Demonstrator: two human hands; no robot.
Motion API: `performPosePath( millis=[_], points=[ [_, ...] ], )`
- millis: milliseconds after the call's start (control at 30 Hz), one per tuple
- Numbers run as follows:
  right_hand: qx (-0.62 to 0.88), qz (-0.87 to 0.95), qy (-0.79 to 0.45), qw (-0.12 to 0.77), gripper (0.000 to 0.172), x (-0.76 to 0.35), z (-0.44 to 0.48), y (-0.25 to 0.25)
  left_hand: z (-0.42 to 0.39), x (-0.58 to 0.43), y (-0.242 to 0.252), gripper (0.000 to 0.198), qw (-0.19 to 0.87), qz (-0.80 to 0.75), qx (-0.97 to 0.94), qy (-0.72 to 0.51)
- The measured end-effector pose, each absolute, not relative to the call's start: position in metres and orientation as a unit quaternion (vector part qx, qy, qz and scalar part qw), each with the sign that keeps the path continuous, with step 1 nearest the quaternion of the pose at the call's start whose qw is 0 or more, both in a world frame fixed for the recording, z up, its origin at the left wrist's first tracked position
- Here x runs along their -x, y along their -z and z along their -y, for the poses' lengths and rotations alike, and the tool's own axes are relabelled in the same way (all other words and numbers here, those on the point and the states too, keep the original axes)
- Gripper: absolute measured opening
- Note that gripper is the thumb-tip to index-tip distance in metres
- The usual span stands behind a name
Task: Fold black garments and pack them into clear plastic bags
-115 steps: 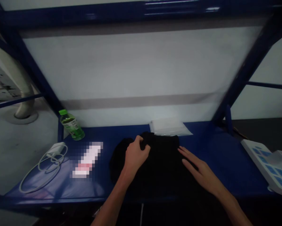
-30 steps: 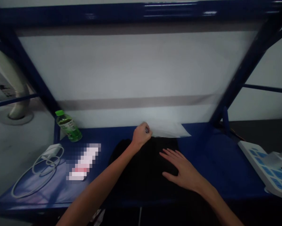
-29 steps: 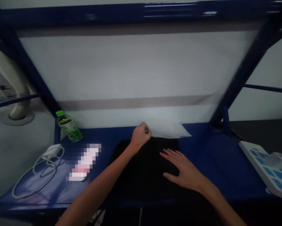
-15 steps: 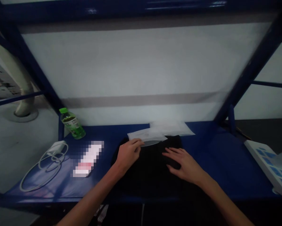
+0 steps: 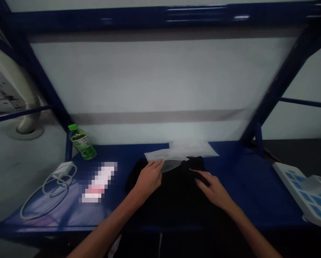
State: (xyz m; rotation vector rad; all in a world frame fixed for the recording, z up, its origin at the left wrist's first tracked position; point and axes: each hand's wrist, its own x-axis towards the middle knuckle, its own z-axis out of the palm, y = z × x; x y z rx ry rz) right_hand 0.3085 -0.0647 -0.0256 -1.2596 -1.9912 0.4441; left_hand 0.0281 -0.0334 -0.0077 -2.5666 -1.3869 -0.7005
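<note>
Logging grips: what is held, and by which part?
The left hand pinches the clear plastic bag by its near edge; the right hand holds nothing, resting flat on the black garment.

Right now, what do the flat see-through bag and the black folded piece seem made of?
The flat see-through bag in the left hand: thin plastic film, glossy; the dark cloth shows through it. The black folded piece under the right hand: probably matte fabric; no shine, soft folds.

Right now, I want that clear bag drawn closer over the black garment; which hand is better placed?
Probably the left hand: it grips the clear bag at its near edge, while the right hand rests open on the black garment beside the bag.
</note>
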Motion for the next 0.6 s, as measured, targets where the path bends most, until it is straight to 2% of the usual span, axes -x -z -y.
performPosePath(
  millis=[100,200,367,500,600],
  points=[
    [0.495,0.743,-0.179,0.414,0.037,-0.307,0.071,0.021,0.037,-0.033,0.009,0.050,0.064,0.450,0.858,0.241],
    [0.437,0.780,-0.125,0.430,0.038,-0.298,0.079,0.013,0.041,-0.038,0.009,0.052,0.037,0.432,0.863,0.260],
    [0.335,0.898,-0.051,0.282,0.039,-0.280,0.077,0.002,0.041,-0.038,0.014,0.052,-0.018,0.403,0.862,0.306],
    [0.397,0.893,-0.077,0.199,0.045,-0.277,0.061,0.005,0.041,-0.037,0.017,0.046,-0.044,0.419,0.844,0.330],
    [0.436,0.882,-0.089,0.158,0.055,-0.276,0.051,0.006,0.045,-0.039,0.014,0.031,-0.057,0.437,0.828,0.347]
  ],
)
